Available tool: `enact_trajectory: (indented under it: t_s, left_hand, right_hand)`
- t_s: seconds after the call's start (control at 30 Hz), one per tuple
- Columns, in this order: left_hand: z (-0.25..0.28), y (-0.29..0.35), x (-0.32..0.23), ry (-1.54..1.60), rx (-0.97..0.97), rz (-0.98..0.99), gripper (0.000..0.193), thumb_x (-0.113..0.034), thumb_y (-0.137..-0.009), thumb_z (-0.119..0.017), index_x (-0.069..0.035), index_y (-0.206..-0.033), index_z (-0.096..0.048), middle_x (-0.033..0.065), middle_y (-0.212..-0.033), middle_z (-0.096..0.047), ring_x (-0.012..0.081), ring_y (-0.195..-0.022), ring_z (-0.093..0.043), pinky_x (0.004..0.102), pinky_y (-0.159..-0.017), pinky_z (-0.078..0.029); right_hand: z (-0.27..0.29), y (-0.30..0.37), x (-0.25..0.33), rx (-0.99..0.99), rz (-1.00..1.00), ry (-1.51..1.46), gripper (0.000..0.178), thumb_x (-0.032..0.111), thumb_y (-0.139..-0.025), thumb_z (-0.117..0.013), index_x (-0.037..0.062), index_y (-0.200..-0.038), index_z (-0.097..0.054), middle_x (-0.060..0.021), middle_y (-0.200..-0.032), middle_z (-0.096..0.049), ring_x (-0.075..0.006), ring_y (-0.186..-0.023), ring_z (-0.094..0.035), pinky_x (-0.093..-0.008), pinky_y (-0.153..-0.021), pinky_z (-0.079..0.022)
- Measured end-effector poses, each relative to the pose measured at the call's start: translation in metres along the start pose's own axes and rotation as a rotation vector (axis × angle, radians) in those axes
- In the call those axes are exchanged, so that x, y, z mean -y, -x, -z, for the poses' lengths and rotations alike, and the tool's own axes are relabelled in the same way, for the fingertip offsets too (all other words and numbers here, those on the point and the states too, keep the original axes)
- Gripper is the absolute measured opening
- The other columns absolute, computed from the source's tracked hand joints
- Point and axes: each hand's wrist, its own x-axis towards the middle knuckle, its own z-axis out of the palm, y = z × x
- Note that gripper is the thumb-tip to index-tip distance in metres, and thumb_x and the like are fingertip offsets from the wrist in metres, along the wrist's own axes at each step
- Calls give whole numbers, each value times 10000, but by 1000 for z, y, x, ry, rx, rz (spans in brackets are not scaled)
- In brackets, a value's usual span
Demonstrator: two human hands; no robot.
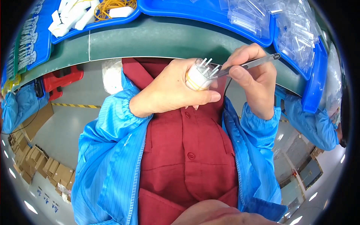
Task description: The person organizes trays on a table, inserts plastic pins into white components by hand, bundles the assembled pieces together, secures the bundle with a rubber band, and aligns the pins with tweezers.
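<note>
My left hand (168, 88) is wrapped around a white bundle of short sticks (195, 78), held upright before my chest. A yellow rubber band circles the bundle, and clear plastic shows about its top. Several thin white sticks stand up above the rest. My right hand (255, 77) pinches a slim grey pen-shaped tool (258, 62) with a black rear end. The tool's front end reaches the raised sticks at the bundle's right side; whether it touches them I cannot tell.
Before me the green table edge (157, 37) curves across. On it are a blue tray (56, 39) with white bundles and yellow rubber bands, and blue trays (180, 13) with clear plastic bags. Blue-sleeved arms of other people (315, 123) show at both sides. Cardboard boxes (56, 170) stand lower left.
</note>
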Motion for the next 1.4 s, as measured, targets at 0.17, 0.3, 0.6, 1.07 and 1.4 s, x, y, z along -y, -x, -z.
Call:
enact_trajectory:
  t_s: [0.17, 0.3, 0.6, 1.07, 1.4]
  left_hand:
    - [1, -1, -2, -34, 5, 33, 236, -122, -812, -795, -47, -930, -605, 10, -707, -619, 70, -546, -589, 197, -460, -444]
    - [0, 0, -3, -33, -11, 26, 231, -127, -814, -795, -49, -913, -602, 9, -702, -614, 68, -539, -585, 197, -453, -438]
    - [-1, 4, -6, 8, 11, 71, 241, -123, -803, -806, -56, -917, -604, 12, -726, -617, 70, -561, -590, 206, -485, -465]
    - [-3, 7, -1, 28, 4, 61, 238, -121, -808, -798, -52, -917, -597, 13, -727, -610, 73, -551, -589, 202, -467, -456]
    - [-4, 12, -1, 43, -3, 81, 264, -116, -792, -816, -46, -932, -603, 17, -734, -617, 77, -560, -596, 207, -472, -461]
  right_hand:
    - [-3, 1, 2, -40, -15, 107, 172, 31, -875, -719, -13, -1005, -615, -69, -927, -652, -123, -842, -633, -249, -761, -512]
    - [-8, 0, 12, -4, 177, 534, 169, 33, -853, -743, -2, -978, -634, -46, -908, -642, -112, -822, -619, -243, -735, -497]
    - [-6, -2, 10, -50, -60, -1, 146, 60, -890, -718, 3, -977, -615, -59, -908, -639, -106, -841, -615, -248, -752, -492]
    - [-10, -1, 22, 60, 67, 411, 139, 33, -853, -727, 0, -938, -622, -59, -883, -621, -125, -809, -592, -252, -718, -466]
    - [-9, -1, 14, 44, -33, 126, 148, 67, -863, -746, 0, -953, -649, -41, -892, -625, -111, -806, -609, -246, -718, -489]
